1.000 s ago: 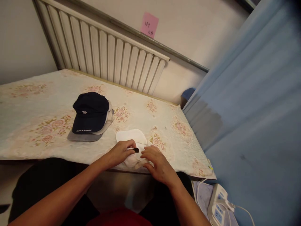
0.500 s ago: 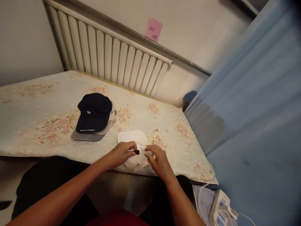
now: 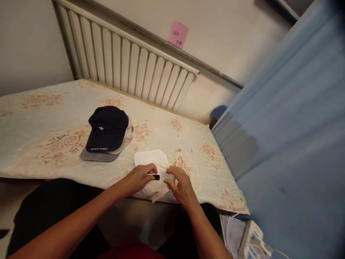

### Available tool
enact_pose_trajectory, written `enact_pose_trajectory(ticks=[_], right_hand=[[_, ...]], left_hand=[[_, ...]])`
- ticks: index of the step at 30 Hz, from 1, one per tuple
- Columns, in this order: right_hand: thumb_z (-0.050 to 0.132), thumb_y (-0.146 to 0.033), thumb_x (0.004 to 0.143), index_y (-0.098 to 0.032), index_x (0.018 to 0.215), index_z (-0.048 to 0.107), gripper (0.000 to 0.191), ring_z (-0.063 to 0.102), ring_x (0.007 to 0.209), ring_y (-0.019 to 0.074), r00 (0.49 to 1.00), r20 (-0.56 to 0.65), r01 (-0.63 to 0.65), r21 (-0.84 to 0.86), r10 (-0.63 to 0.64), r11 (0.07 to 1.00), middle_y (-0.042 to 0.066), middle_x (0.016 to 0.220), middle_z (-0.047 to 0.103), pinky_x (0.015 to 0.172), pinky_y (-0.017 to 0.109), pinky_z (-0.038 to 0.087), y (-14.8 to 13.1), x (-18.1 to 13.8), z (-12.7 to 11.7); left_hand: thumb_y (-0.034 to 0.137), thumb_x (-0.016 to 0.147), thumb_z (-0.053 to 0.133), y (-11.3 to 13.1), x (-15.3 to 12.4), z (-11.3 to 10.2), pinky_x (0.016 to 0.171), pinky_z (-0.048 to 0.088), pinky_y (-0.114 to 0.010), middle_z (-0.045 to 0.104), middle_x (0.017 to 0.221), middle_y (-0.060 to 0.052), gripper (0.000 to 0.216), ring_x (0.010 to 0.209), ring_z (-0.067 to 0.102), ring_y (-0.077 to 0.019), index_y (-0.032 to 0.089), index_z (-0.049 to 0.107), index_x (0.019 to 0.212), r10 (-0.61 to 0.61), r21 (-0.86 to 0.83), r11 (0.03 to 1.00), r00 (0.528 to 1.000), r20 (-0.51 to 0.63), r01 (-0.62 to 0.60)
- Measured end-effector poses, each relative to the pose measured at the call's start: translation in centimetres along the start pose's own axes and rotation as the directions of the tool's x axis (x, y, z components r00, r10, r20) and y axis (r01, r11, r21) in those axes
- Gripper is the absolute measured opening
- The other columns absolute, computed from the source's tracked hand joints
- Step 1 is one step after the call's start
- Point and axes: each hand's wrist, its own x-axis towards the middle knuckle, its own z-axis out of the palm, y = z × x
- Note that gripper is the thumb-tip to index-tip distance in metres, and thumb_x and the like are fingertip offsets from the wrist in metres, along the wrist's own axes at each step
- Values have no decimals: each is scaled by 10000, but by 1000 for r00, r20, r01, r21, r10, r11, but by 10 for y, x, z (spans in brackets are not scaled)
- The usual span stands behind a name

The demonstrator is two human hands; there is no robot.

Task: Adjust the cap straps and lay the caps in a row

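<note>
A white cap (image 3: 151,159) lies near the front edge of the table with the floral cloth (image 3: 40,118), its brim pointing away from me. My left hand (image 3: 140,178) pinches a small black clasp (image 3: 156,177) at the cap's back. My right hand (image 3: 180,185) rests on the cap's right rear side, fingers curled on the fabric and a pale strap (image 3: 159,195) that hangs over the table edge. To the left, a dark navy cap (image 3: 107,127) sits stacked on a grey cap (image 3: 97,155).
A white radiator (image 3: 129,64) lines the wall behind the table, with a pink sticky note (image 3: 178,34) above it. A blue curtain (image 3: 291,126) fills the right side. A white power strip (image 3: 252,242) lies on the floor at lower right.
My hands have stayed on the white cap; the right hand's fingers have drawn in closer to the clasp. The view has shifted slightly.
</note>
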Motion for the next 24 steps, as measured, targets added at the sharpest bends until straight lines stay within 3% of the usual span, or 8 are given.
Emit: enact_pose_trajectory(ticks=[4, 9, 17, 21, 24], right_hand=[[622, -257, 845, -202, 901, 661, 87, 586, 936, 205, 995, 97, 4, -7, -3, 1000, 51, 902, 675, 886, 344, 418, -15, 14, 16], [595, -216, 840, -200, 712, 647, 140, 575, 708, 141, 981, 149, -147, 127, 128, 981, -14, 697, 643, 696, 248, 410, -11, 22, 24], [558, -182, 775, -188, 604, 613, 180, 595, 695, 133, 940, 188, -337, 361, 286, 870, -16, 656, 645, 697, 231, 424, 3, 28, -4], [548, -237, 786, -189, 604, 583, 192, 565, 658, 129, 924, 156, -383, 404, 350, 831, -22, 631, 606, 688, 237, 428, 14, 30, -16], [529, -273, 808, -189, 629, 577, 204, 558, 654, 140, 928, 89, -368, 358, 361, 858, -17, 635, 592, 673, 254, 433, 21, 33, -21]], left_hand=[[236, 818, 437, 4, 4, 1, 685, 362, -262, 622, 802, -7, 177, 763, 552, -169, 192, 565, 934, 64, 8, 998, 998, -3, -64], [291, 839, 456, -2, 8, -1, 638, 350, -247, 605, 735, 11, 166, 715, 544, -160, 190, 572, 904, 67, 21, 997, 997, 40, -68], [354, 871, 432, -19, 13, -17, 644, 338, -248, 596, 723, -11, 259, 723, 549, -174, 172, 561, 738, 97, 111, 986, 969, 226, -124], [398, 873, 419, -15, 12, -23, 624, 333, -245, 567, 695, -1, 299, 694, 526, -167, 174, 518, 701, 56, 80, 993, 960, 275, -81], [399, 872, 409, -3, 9, -25, 610, 329, -239, 557, 694, 8, 302, 687, 503, -157, 177, 505, 690, 54, 30, 997, 964, 261, -64]])
